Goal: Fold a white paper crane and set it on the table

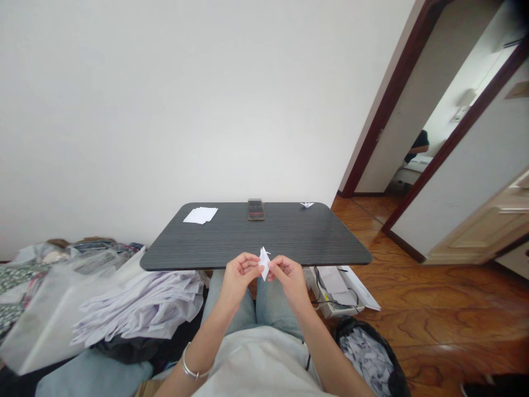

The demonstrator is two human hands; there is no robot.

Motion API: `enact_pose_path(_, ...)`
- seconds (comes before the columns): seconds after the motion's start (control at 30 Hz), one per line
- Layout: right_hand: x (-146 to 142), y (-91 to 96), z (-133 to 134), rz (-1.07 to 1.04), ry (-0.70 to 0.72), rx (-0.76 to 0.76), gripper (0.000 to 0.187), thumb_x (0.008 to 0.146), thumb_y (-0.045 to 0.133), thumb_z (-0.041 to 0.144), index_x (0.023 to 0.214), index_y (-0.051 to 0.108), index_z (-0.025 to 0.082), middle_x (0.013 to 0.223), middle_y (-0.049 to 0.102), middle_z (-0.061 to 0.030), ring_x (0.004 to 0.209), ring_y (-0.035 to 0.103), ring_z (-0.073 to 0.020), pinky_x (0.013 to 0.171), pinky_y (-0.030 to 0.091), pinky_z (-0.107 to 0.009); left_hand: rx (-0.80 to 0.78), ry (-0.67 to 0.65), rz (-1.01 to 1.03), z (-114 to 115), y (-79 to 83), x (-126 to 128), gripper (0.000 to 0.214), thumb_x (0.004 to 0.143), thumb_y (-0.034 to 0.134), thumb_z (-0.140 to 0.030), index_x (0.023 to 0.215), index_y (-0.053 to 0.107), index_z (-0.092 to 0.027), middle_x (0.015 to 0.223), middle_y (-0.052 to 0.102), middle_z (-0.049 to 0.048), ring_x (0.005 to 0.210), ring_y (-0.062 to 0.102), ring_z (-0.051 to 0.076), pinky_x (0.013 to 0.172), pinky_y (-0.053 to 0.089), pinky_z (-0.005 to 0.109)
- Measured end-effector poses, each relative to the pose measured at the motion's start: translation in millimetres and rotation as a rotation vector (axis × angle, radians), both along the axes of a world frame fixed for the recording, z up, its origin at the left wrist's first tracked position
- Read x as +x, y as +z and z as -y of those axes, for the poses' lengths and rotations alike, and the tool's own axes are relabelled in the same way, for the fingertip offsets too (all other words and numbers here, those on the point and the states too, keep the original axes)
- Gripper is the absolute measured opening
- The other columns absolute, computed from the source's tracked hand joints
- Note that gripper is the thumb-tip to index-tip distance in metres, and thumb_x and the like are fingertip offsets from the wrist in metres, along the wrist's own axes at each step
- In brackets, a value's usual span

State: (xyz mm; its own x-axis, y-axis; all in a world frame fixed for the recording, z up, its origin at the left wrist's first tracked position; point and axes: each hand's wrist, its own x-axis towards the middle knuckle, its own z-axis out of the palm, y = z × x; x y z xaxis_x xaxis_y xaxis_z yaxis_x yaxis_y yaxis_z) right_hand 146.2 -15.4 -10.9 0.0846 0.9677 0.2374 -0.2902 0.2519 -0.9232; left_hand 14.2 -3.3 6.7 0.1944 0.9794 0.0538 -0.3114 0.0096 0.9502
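Observation:
A small piece of folded white paper is held upright between both hands at the near edge of the dark table. My left hand pinches its left side with thumb and fingertips. On the other side my right hand has its fingers closed on the paper's right edge. The paper has narrow points at the top; its finer folds are too small to make out. At the table's back right lies a folded paper crane. White paper sheets are stacked at the back left.
A phone rests at the table's back, near the wall. Piled cloth and plastic bags lie on the left. To the right are a box with cables and a black bag of paper scraps. A person shows through the doorway.

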Motion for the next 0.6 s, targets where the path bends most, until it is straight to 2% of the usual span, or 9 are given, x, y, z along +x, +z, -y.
enact_pose_path(0.17,1.8,-0.7,-0.2,-0.044,0.051,-0.006,0.022,0.076,0.062,0.036,0.065,0.062,0.017,0.055,0.06,0.0014,0.049,0.053,-0.0099,0.049,0.044,-0.02,0.015,0.007,-0.006,0.5,0.8,0.1,0.021,0.062,0.073,-0.022,0.075,0.06,-0.013,0.068,0.066,0.0006,0.06,0.058,0.01,0.06,0.044,0.02)
enact_pose_path(0.33,-0.1,0.0,0.6,-0.053,0.055,-0.004,0.018,0.071,0.068,0.034,0.067,0.062,0.017,0.055,0.06,0.0021,0.048,0.052,-0.0092,0.047,0.044,-0.019,0.056,0.032,-0.029,0.5,0.0,0.4,0.017,0.064,0.072,-0.022,0.074,0.062,-0.013,0.069,0.065,0.0006,0.062,0.056,0.009,0.056,0.042,0.018)
enact_pose_path(0.6,-2.2,-0.3,0.6,-0.015,0.012,0.073,0.013,0.071,0.067,0.031,0.073,0.064,0.018,0.064,0.06,0.0006,0.058,0.054,-0.0116,0.047,0.046,-0.019,0.136,0.092,-0.034,1.4,0.4,3.3,0.012,0.064,0.07,-0.022,0.071,0.065,-0.014,0.077,0.065,0.0027,0.069,0.057,0.013,0.066,0.045,0.024)
